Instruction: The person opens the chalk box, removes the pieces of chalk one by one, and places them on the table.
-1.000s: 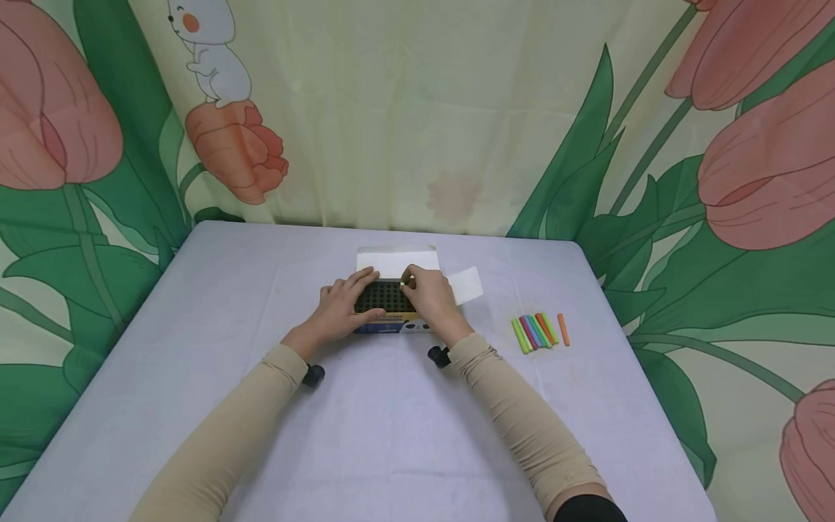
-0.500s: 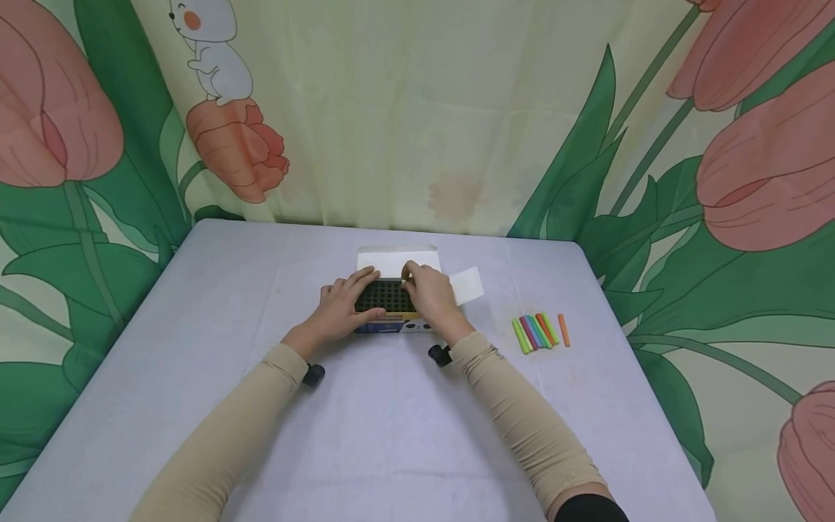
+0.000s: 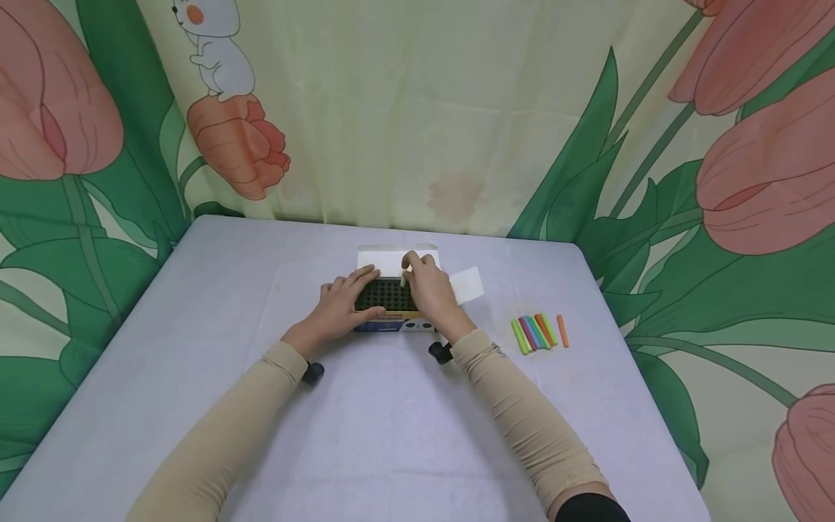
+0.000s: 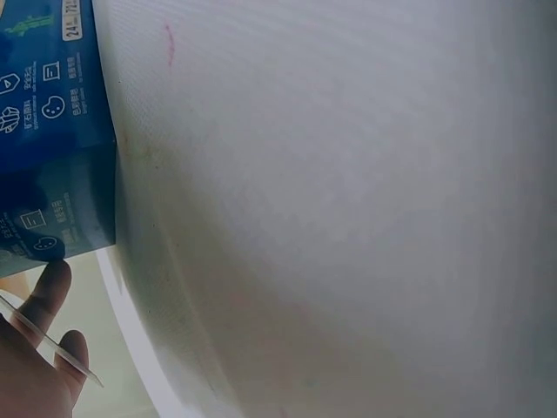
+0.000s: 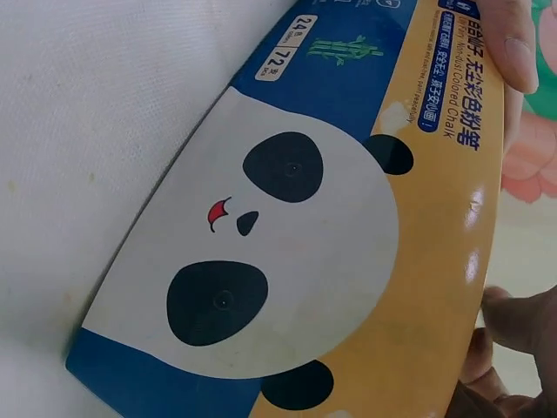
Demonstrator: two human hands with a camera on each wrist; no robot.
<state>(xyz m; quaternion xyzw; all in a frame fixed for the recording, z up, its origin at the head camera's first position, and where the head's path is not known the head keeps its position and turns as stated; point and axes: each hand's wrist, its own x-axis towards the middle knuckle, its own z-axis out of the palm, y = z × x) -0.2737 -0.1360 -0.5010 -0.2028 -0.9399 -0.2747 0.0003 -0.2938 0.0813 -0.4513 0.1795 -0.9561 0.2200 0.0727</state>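
In the head view, a chalk box [image 3: 394, 326] lies with its lid open, showing a dark grid of holes [image 3: 381, 295]. My left hand [image 3: 339, 299] holds the box's left end, thumb at the front edge and fingers reaching to the back. Over the right part of the grid, my right hand [image 3: 430, 290] pinches a pale chalk stick [image 3: 403, 279] that stands upright between thumb and fingers. The right wrist view has the box's panda front [image 5: 322, 252], with the left thumb [image 5: 509, 43] at its top edge. Blue box sides [image 4: 57, 104] fill a corner of the left wrist view.
Several coloured chalk sticks [image 3: 535, 332] lie side by side to the right, with one orange stick [image 3: 563, 330] apart. The white lid [image 3: 385, 257] folds back behind the box, and a white side flap [image 3: 465, 285] sticks out right. A white cloth [image 3: 391, 435] covers the table.
My right hand has risen slightly and drawn a pale chalk stick up from the grid, so more of it shows. My left hand has stayed on the box.
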